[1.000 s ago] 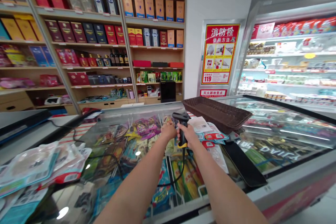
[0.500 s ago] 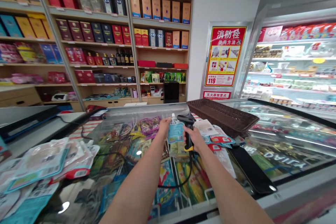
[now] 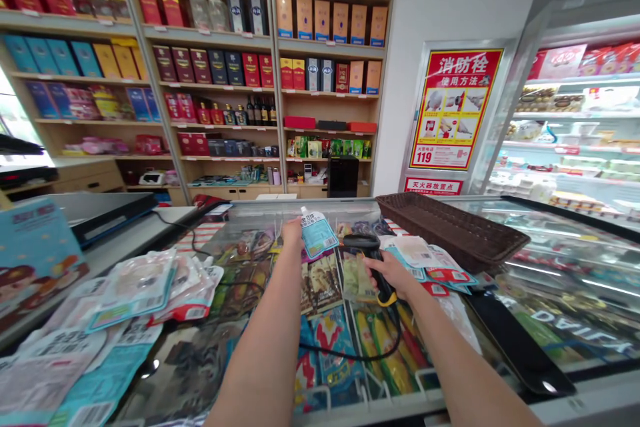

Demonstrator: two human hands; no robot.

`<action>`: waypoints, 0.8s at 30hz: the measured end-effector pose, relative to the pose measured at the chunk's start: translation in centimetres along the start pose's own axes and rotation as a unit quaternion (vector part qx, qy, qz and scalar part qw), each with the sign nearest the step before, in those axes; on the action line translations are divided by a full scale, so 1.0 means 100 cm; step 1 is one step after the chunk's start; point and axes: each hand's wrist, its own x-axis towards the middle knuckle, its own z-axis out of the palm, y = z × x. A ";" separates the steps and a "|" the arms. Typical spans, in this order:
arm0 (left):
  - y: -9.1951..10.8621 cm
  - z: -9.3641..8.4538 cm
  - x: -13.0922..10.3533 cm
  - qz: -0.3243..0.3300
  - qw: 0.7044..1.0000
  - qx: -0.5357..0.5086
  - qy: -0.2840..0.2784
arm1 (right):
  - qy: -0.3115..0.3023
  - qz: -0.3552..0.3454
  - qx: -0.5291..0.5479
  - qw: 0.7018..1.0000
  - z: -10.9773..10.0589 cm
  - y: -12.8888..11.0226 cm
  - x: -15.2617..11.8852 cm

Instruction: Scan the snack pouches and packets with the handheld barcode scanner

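My left hand (image 3: 293, 233) is closed on the left edge of a blue and white spouted pouch (image 3: 319, 235), its barcode side facing me and its white spout at the top. In my right hand (image 3: 393, 270) is a black barcode scanner (image 3: 363, 241) with a yellow-tipped handle; its head points left towards the pouch, with a gap between them. The scanner's dark cable (image 3: 360, 356) loops down over the freezer's glass top (image 3: 250, 340). To the left lies a pile of similar pouches (image 3: 135, 280). A smaller pile of red, blue and white pouches (image 3: 425, 257) lies right of the scanner.
A brown wicker basket (image 3: 450, 223) stands at the back right of the freezer. Nearer me lies a long black flat object (image 3: 520, 340). Shelves of boxes (image 3: 215, 70) line the back wall, and a lit fridge (image 3: 580, 127) stands at the right.
My view has turned left. The pouch in my left hand has moved left, away from the scanner, and tilted. My right hand still holds the scanner.
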 end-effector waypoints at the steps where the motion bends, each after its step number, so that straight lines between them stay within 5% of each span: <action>1: 0.004 -0.001 0.000 -0.012 1.000 -0.002 0.013 | -0.007 0.003 -0.005 1.000 0.001 0.001 0.000; 5: 0.011 0.001 -0.009 -0.047 0.998 -0.030 0.031 | -0.031 0.002 -0.010 0.999 0.005 0.001 -0.002; 12: 0.001 0.001 -0.018 -0.094 0.994 -0.003 -0.060 | -0.013 0.031 0.071 0.997 0.022 0.005 0.002; 18: 0.000 -0.029 -0.018 0.080 0.985 0.138 -0.059 | -0.008 0.036 0.105 0.994 0.032 0.009 0.004; 22: 0.010 -0.038 -0.027 0.229 0.949 0.204 -0.068 | -0.018 0.030 0.112 0.993 0.033 0.007 0.001; 24: 0.013 -0.041 -0.031 0.253 0.936 0.229 -0.084 | -0.022 0.021 0.120 0.992 0.033 0.007 0.000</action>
